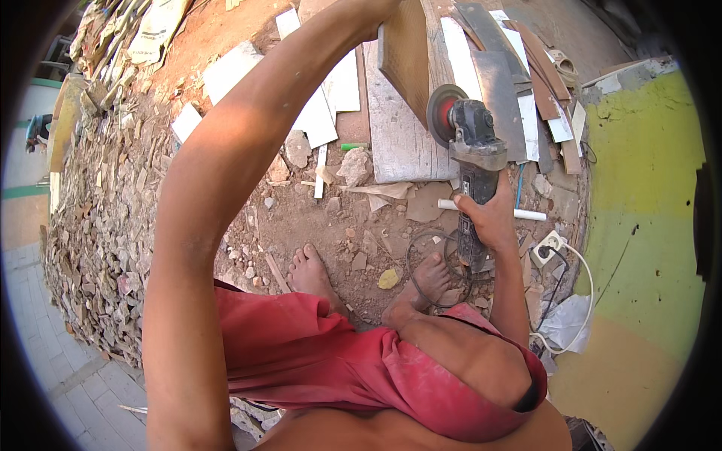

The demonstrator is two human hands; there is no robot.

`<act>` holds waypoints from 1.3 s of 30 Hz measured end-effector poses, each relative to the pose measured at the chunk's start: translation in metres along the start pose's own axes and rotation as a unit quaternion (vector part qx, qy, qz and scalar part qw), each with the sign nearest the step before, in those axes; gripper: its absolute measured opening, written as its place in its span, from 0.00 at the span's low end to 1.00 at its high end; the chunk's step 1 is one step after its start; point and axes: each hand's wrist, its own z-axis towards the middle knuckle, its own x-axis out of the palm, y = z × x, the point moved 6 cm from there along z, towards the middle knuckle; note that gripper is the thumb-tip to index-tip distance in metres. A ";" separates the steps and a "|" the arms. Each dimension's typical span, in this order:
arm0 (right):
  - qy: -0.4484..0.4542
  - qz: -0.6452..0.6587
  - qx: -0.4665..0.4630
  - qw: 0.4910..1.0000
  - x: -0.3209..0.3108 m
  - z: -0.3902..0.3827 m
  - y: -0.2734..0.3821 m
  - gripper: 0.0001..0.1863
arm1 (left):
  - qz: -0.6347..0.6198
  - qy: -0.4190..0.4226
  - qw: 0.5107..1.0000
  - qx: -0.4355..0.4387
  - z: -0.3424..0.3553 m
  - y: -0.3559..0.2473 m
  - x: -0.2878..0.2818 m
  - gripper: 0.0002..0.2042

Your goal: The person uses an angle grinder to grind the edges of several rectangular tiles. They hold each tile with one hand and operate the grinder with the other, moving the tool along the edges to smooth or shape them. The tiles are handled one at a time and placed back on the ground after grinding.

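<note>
My right hand [492, 218] is wrapped around the body of a black angle grinder [480, 139], its disc [444, 113] turned toward a brown board [406, 56]. That board stands on edge, tilted, above a pale weathered plank [406, 154]. Disc and board edge are very close; I cannot tell whether they touch. At the top edge of the view my left hand [378, 7] grips the board's upper end, its fingers mostly out of the picture. A white tube [530, 215] shows on both sides of the grinder near my right hand.
Dark, brown and white board strips [504, 98] lie beyond the grinder. A cord [410, 259] loops beside my bare right foot [425, 286]. A white socket block [549, 248] lies by the green-yellow wall [639, 188]. Broken rubble [98, 248] covers the left side.
</note>
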 end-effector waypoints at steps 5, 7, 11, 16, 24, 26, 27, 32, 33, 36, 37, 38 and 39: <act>-0.082 0.048 0.074 0.993 -0.027 -0.010 -0.026 0.33 | 0.582 0.045 0.767 0.267 0.035 -0.007 0.072 0.13; -0.141 0.046 0.089 0.985 -0.052 -0.022 -0.050 0.33 | 0.531 0.005 0.821 0.209 0.061 0.005 0.118 0.17; -0.147 0.162 0.095 0.971 -0.055 -0.021 -0.049 0.31 | 0.148 -0.372 0.889 -0.222 0.001 -0.034 0.101 0.28; -0.143 0.177 0.086 0.970 -0.049 -0.020 -0.049 0.28 | 0.158 -0.385 0.874 -0.251 0.015 -0.024 0.124 0.32; -0.141 0.187 0.105 0.966 -0.045 -0.023 -0.052 0.28 | -0.064 -0.107 0.977 -0.176 0.008 -0.024 0.121 0.31; -0.108 0.191 0.097 0.971 -0.032 -0.014 -0.047 0.28 | 0.185 -0.380 0.861 -0.282 0.018 -0.025 0.109 0.29; -0.112 0.188 0.104 0.970 -0.036 -0.016 -0.052 0.28 | 0.187 -0.378 0.863 -0.279 0.021 -0.021 0.122 0.28; -0.098 0.183 0.090 0.974 -0.030 -0.014 -0.042 0.25 | -0.035 -0.172 0.978 -0.117 0.009 -0.017 0.088 0.22; -0.091 0.184 0.083 0.975 -0.025 -0.011 -0.042 0.24 | -0.047 -0.140 0.985 -0.092 0.010 -0.012 0.080 0.20; -0.069 0.179 0.070 0.979 -0.015 -0.004 -0.038 0.25 | -0.087 -0.010 0.995 -0.046 0.035 0.009 0.071 0.16; -0.058 0.176 0.058 0.981 -0.011 0.000 -0.033 0.26 | -0.089 0.026 0.995 -0.036 0.040 0.014 0.066 0.15; -0.060 0.178 0.076 0.979 -0.008 0.000 -0.031 0.28 | -0.143 0.041 0.988 -0.050 0.038 0.017 0.064 0.14; -0.051 0.177 0.067 0.981 -0.004 0.002 -0.022 0.29 | -0.189 0.056 0.978 -0.066 0.037 0.022 0.062 0.14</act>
